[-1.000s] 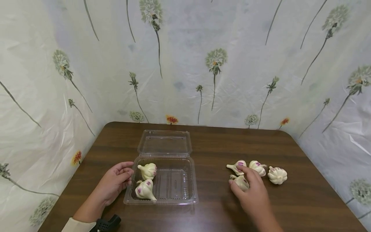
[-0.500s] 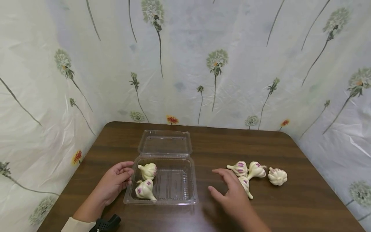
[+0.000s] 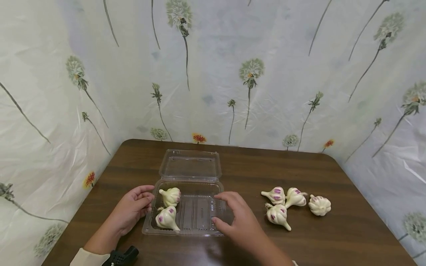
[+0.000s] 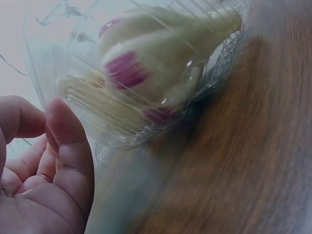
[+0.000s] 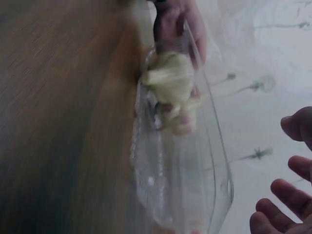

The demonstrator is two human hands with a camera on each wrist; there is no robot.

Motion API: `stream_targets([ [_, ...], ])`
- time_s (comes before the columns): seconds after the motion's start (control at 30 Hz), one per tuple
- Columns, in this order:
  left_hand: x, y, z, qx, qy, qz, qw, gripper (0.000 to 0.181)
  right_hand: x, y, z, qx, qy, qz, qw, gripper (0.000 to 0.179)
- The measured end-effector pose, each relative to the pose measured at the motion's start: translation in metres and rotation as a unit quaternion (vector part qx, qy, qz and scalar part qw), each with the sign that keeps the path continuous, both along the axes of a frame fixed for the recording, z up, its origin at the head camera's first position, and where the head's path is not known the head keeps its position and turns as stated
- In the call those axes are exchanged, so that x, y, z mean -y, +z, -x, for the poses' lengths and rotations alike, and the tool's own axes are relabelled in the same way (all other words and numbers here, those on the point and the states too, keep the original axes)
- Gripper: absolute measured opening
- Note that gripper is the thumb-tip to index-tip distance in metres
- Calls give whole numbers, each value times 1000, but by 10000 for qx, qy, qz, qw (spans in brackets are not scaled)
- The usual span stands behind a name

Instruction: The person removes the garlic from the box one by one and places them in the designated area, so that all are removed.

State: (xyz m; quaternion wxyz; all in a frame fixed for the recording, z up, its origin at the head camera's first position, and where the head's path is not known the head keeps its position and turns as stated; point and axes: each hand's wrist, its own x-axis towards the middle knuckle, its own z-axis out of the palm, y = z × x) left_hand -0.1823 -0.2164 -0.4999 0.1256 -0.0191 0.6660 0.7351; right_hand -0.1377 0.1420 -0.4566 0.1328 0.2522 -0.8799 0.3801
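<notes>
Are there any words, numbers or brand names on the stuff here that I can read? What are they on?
None that can be read.
Garlic bulbs: purple patches, no letters to be made out.
Clear plastic box: ridges and shiny spots, no readable label.
Wall covering: flower pictures; no words show.
Black device by the left wrist: any marking is too small to read.

No writing, label, brand or number can be read. Purple patches [image 4: 125,70] on the garlic bulbs [image 3: 277,214], between 4 and 5 o'clock in the head view, resolve into no letters. Marks in the floor of the clear container [image 3: 194,210], near 7 o'clock, and on the dark wrist device [image 3: 122,256], also near 7, are too small to read.
</notes>
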Motion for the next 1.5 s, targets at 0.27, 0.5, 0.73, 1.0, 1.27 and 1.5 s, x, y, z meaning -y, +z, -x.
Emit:
stream_targets([
  [0.27,0,0,0,18,32,4,10000,44,23,9,3,439,254,65,9987,55],
  [0.5,0,1,0,29,14,-22,10000,44,34,7,7,426,395,14,9983,55],
  [0.73,-1,1,0,42,21,-11,10000,44,43,7,10,740,460,-18,9962,54],
  [1.0,0,1,0,61,-14,27,10000,45,54,9,13,1166,493,-266,9916,56],
  [1.27,1,2,0,51,-15,34,10000,45,69,11,15,1543,568,-381,9857,58],
  [1.5,0,1,-1,31,-24,10,10000,45,80,12,15,1497,672,-460,9854,58],
])
